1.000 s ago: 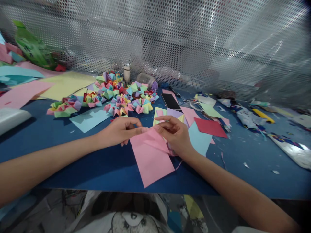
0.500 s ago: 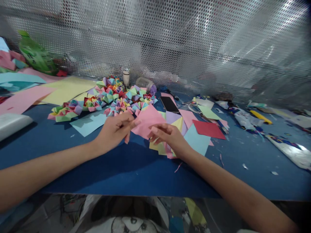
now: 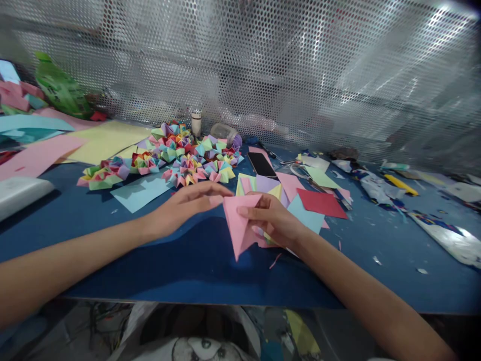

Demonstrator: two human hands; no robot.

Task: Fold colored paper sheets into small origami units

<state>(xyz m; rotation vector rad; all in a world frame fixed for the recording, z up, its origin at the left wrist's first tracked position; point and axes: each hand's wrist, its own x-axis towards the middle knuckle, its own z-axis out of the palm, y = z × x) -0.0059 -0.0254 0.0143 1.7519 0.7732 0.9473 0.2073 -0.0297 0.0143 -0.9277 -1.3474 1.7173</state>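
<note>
A pink paper (image 3: 239, 220), folded with one point hanging down, is pinched between the thumb and fingers of my right hand (image 3: 268, 213). At the paper's upper left corner, the fingertips of my left hand (image 3: 193, 203) close on its edge. Both hands are above the blue table, near its front. Just behind and beside my right hand lie loose sheets: a light blue one (image 3: 306, 218), a red one (image 3: 322, 203) and several pastel pieces. To the back left of the hands rests a cluster of folded multicolored paper pieces (image 3: 188, 168).
A black phone (image 3: 261, 164) lies behind the sheets. A green bottle (image 3: 62, 87), a white tube (image 3: 196, 123) and a clear jar (image 3: 224, 133) are by the perforated metal wall (image 3: 263, 70). Scraps, plastic bags and a yellow tool (image 3: 400, 185) lie right.
The pink paper went from a flatter sheet to a folded shape with a point downward, and came lower and slightly right. My left hand moved right; my right hand's grip shifted.
</note>
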